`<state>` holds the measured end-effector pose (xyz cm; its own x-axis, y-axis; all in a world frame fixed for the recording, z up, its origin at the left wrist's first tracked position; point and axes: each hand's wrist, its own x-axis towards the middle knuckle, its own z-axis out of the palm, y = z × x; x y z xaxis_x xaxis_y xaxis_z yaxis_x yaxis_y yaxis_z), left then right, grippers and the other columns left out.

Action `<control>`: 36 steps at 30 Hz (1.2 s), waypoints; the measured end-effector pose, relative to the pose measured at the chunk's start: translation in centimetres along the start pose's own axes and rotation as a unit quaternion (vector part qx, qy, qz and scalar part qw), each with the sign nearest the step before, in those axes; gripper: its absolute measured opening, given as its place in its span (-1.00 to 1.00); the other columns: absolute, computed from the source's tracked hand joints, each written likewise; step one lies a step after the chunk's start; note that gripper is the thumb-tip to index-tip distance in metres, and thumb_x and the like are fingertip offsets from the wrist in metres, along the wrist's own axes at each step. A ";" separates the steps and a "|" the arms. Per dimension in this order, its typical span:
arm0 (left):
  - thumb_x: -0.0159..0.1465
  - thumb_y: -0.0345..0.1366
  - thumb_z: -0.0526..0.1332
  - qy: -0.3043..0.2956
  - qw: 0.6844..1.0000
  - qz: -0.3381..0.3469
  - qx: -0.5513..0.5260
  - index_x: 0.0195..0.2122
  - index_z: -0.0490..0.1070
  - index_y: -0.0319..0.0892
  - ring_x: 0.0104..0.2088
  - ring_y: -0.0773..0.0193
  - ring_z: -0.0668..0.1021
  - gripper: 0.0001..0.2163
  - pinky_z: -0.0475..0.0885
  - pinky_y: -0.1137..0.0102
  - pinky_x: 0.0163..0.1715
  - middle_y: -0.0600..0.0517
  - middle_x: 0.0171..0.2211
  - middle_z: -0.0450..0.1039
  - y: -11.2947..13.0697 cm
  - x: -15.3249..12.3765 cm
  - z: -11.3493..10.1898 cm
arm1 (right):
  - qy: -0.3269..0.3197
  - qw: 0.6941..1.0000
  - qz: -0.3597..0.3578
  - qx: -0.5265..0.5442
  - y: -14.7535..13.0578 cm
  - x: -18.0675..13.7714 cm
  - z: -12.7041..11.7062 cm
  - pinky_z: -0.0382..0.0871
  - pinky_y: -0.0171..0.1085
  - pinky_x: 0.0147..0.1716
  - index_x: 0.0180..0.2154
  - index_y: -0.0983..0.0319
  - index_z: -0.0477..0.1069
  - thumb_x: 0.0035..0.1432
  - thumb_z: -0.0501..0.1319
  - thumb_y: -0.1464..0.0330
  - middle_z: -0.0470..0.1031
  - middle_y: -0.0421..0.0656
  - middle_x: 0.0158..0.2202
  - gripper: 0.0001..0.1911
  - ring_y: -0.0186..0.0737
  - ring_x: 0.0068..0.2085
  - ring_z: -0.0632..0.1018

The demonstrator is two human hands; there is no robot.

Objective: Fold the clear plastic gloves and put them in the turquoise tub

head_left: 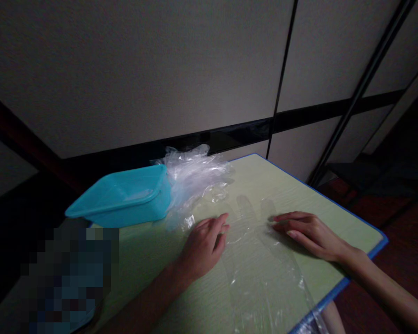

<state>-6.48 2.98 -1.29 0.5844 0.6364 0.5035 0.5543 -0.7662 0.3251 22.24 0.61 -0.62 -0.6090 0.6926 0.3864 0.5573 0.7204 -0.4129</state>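
A clear disposable plastic glove [261, 278] lies spread flat on the light green table [334, 232], its fingers pointing away from me and its cuff reaching the near edge. My left hand [204, 246] rests at the glove's left side, fingers loosely bent and apart, tips at the film. On the right side, my right hand [310, 234] has its fingers stretched out, with the tips at the edge of the glove's finger part. Neither hand visibly grips the film. Beyond my left hand is a heaped pile of clear plastic gloves [202, 174].
A turquoise plastic basin [149, 206] stands at the table's left side, touching the glove pile. Pale cabinet panels [160, 69] with a black band rise behind the table. A blurred-out patch [73, 283] covers something at lower left. Blue trim [383, 239] runs along the table edge.
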 end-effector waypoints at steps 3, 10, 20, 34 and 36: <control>0.16 -0.51 0.03 -0.007 1.000 0.001 0.004 0.05 0.09 -0.17 -0.21 0.21 0.50 -0.59 0.38 0.25 -0.17 0.02 -0.27 0.49 0.0 0.0 0.0 | 0.003 1.000 -0.004 -0.011 0.0 0.0 0.0 0.36 -0.18 -0.16 -0.15 0.28 0.39 0.23 -0.07 0.35 0.47 -0.01 -0.17 -0.69 -0.18 -0.10 0.46; 0.16 -0.52 0.02 -0.029 0.999 -0.012 0.003 0.04 0.09 -0.17 -0.20 0.21 0.49 -0.60 0.39 0.26 -0.17 0.01 -0.27 0.49 -0.1 0.2 0.0 | 0.001 1.000 -0.007 -0.021 0.2 -0.1 0.1 0.36 -0.21 -0.17 -0.17 0.30 0.39 0.23 -0.06 0.36 0.47 -0.02 -0.21 -0.70 -0.21 -0.14 0.47; 0.18 -0.51 0.01 -0.026 0.999 -0.031 -0.009 0.02 0.11 -0.19 -0.21 0.23 0.50 -0.63 0.39 0.29 -0.19 0.01 -0.30 0.49 -0.2 0.5 0.1 | 0.005 1.000 0.009 -0.022 0.2 -0.1 0.0 0.35 -0.23 -0.20 -0.22 0.29 0.39 0.24 -0.08 0.37 0.48 -0.03 -0.24 -0.71 -0.21 -0.20 0.48; 0.17 -0.51 0.00 -0.027 0.999 0.015 0.011 0.03 0.10 -0.17 -0.24 0.20 0.47 -0.62 0.38 0.24 -0.20 -0.01 -0.30 0.43 -0.3 0.2 0.2 | 0.017 1.000 -0.001 -0.021 0.0 0.0 -0.1 0.36 -0.23 -0.19 -0.18 0.26 0.39 0.24 -0.07 0.35 0.49 -0.05 -0.23 -0.71 -0.22 -0.18 0.49; 0.17 -0.50 0.01 -0.032 0.999 0.019 0.012 0.02 0.12 -0.17 -0.24 0.19 0.46 -0.63 0.38 0.22 -0.20 -0.02 -0.29 0.42 -0.3 0.2 0.2 | 0.025 1.000 -0.002 -0.019 0.0 -0.1 0.0 0.37 -0.24 -0.18 -0.18 0.27 0.39 0.24 -0.07 0.36 0.49 -0.04 -0.21 -0.70 -0.22 -0.16 0.48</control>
<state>-6.42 3.32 -1.42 0.6415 0.6117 0.4629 0.5444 -0.7882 0.2872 22.31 0.58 -0.61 -0.5832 0.6898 0.4290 0.5760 0.7235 -0.3805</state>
